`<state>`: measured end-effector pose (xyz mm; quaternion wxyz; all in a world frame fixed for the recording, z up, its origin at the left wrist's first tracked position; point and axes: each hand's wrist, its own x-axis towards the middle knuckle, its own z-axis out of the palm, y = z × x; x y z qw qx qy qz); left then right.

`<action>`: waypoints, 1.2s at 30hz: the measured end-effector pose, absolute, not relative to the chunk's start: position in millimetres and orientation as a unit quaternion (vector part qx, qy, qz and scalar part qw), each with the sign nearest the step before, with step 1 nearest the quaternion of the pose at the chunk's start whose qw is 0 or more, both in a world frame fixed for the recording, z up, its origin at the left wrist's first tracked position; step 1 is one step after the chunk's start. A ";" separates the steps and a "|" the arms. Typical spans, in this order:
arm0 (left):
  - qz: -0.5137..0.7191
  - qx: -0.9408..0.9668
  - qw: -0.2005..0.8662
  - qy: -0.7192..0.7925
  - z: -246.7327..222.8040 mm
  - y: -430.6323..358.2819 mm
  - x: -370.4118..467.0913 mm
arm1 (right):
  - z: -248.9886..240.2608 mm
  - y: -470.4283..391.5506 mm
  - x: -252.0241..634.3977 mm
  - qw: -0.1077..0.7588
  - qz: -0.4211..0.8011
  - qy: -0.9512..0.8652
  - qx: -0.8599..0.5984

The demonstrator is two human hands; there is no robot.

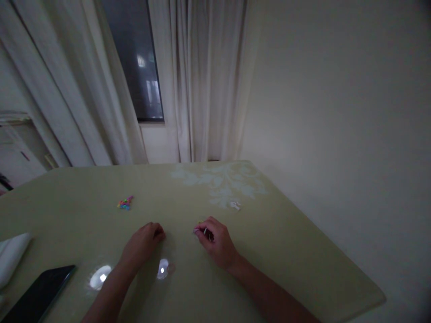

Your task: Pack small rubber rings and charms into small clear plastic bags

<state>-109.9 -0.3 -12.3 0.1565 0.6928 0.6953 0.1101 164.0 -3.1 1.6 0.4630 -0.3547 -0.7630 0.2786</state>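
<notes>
My right hand (217,242) is closed in a pinch just above the table, right of the middle. Between thumb and fingertips shows a small pinkish thing (195,230), with a bit of yellow by the index finger; its kind is too small to tell. To the left, my left hand (145,241) rests on the table with its fingers curled in, and whatever they may hold is hidden. Beyond it lies a little heap of brightly coloured small pieces (125,203) in pink, yellow, green and blue. A small white object (235,205) lies beyond my right hand.
The pale green table (296,264) carries a white leaf pattern at its far right. A dark flat device (40,291), like a tablet or phone, lies at the near left beside a white object (13,255). Curtains (212,80) and a wall (336,112) stand behind.
</notes>
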 end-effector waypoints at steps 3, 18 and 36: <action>0.074 0.699 0.131 0.699 -14.6 -3.5 -104.8 | -1.0 -1.9 163.9 0.465 0.280 -0.759 -0.361; 0.445 0.645 0.364 0.503 4.8 -20.4 -30.6 | -1.0 -3.3 164.0 0.455 0.279 -0.768 -0.355; 0.482 0.552 0.491 0.471 11.9 -22.7 -26.1 | -3.0 -2.0 164.1 0.474 0.253 -0.764 -0.357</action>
